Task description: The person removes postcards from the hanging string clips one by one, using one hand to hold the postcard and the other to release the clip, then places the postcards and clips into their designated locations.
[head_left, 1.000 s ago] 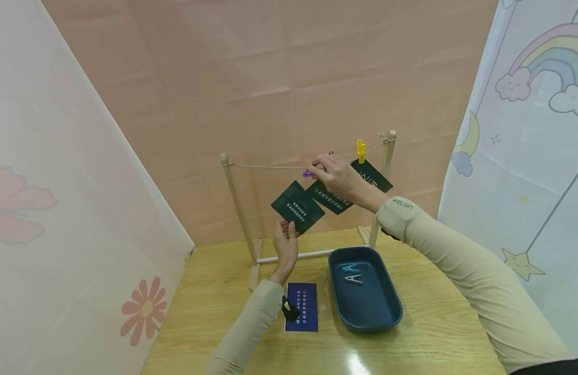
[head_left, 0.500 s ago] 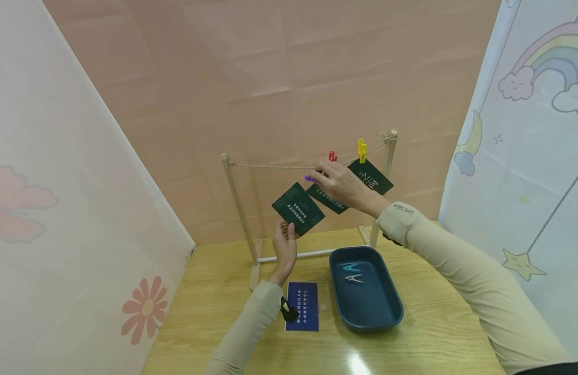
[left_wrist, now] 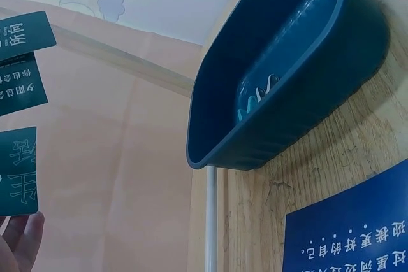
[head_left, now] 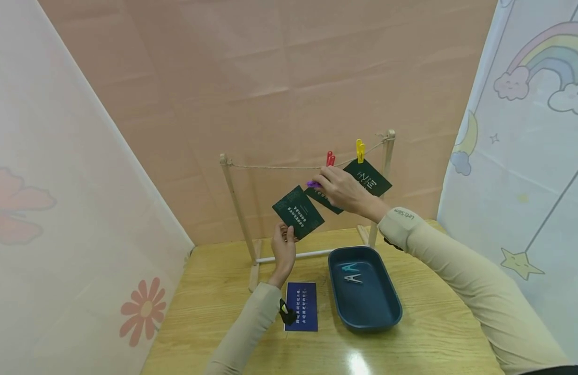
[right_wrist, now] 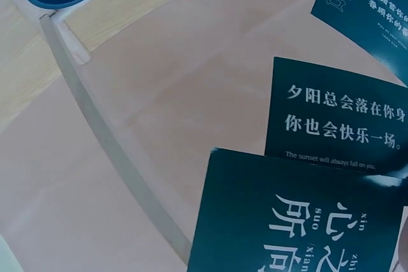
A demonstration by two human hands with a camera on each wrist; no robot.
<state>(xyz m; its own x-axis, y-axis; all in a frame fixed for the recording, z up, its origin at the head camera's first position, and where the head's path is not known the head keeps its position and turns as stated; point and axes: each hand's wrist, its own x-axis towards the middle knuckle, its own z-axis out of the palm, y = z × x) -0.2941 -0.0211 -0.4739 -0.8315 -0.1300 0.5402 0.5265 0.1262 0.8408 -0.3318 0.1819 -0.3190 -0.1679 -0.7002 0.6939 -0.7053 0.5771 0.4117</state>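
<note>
My left hand (head_left: 283,252) pinches the lower edge of a dark green card (head_left: 298,212), held tilted below the string (head_left: 270,167). In my right hand (head_left: 347,190) is a purple clothespin (head_left: 313,184), just above and right of that card's top corner. Behind this hand, a second green card (head_left: 323,200) is partly hidden beneath a red clothespin (head_left: 330,159) on the string. Farther right, a yellow clothespin (head_left: 361,151) holds a third green card (head_left: 372,178). The right wrist view shows the second card (right_wrist: 331,116) overlapped by the third card (right_wrist: 293,214).
The string spans two wooden posts (head_left: 237,208) joined below by a white rod (head_left: 312,254). A dark blue tray (head_left: 366,312) on the wooden table holds a teal clothespin (head_left: 349,267) and a grey clothespin (head_left: 352,278). Left of it lies a blue card (head_left: 308,307).
My right hand has come down and slightly right with the purple clothespin, uncovering the red clothespin. The card in my left hand has dropped slightly.
</note>
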